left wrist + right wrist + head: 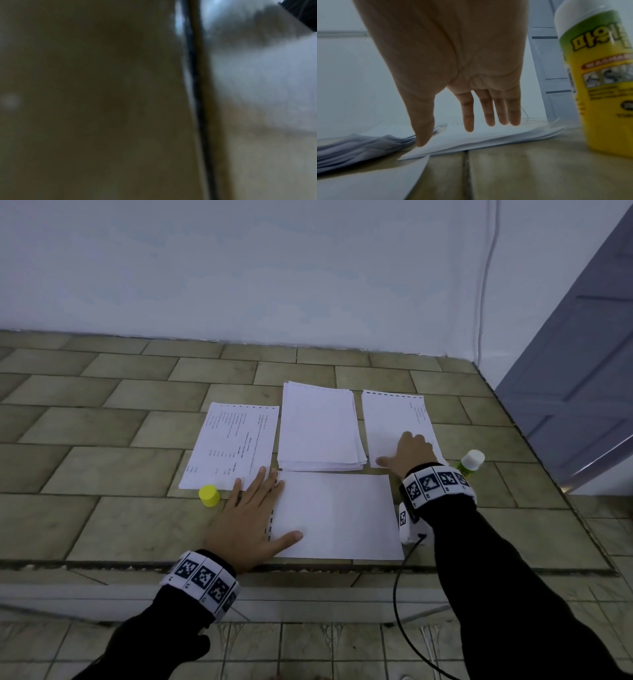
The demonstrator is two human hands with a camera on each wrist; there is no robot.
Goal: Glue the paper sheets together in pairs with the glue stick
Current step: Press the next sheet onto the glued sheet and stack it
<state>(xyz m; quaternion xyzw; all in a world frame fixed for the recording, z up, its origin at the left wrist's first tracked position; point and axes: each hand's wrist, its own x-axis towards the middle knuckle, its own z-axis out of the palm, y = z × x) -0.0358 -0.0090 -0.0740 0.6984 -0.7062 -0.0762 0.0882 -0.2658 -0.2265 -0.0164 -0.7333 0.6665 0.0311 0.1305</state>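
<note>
A blank white sheet (337, 515) lies nearest me on the tiled ledge. My left hand (255, 510) lies flat, fingers straight, on its left edge. My right hand (409, 451) (471, 117) reaches with straight fingers onto the near end of the right-hand sheets (394, 422) (488, 139). The glue stick (471, 462) (599, 83), yellow-green with a white end up, stands upright just right of that hand. Its yellow cap (209, 496) stands left of my left hand. A paper stack (320, 428) (356, 147) sits in the middle, a printed sheet (233, 445) on the left.
The ledge (102, 446) ends at a white wall behind and drops off at its front edge (308, 568). A grey door (582, 378) stands at the right. A black cable (399, 604) hangs from my right wrist. The left wrist view is dark and blurred.
</note>
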